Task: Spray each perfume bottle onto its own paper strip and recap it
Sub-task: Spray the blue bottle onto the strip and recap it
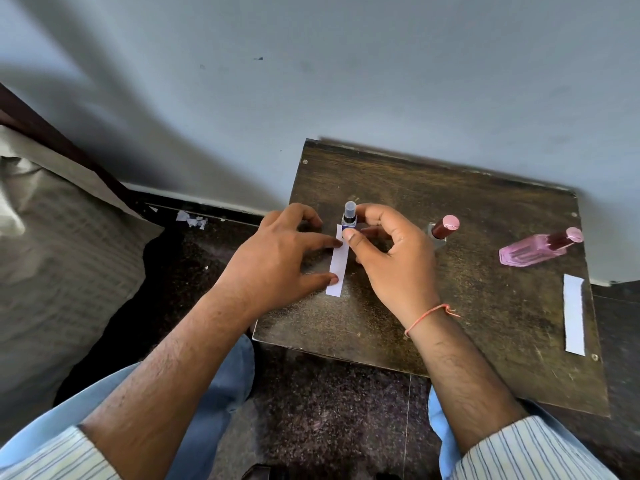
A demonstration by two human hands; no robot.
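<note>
A small blue perfume bottle [349, 216] with a clear cap stands at the far end of a white paper strip [338, 263] on the dark wooden table [485, 306]. My right hand [391, 258] is shut on the bottle, thumb and forefinger around its body. My left hand [277, 258] lies flat, its fingertips pinning the strip's left edge. A bottle with a dark red, pink-topped cap [445, 228] stands just right of my right hand. Further right a pink glass bottle [536, 249] lies on its side. A second paper strip [574, 313] lies near the table's right edge.
The table stands against a pale wall. A bed with grey bedding [62, 254] is at the left. Paper scraps [190, 220] lie on the dark speckled floor by the wall. My knees in blue trousers are below the table's front edge.
</note>
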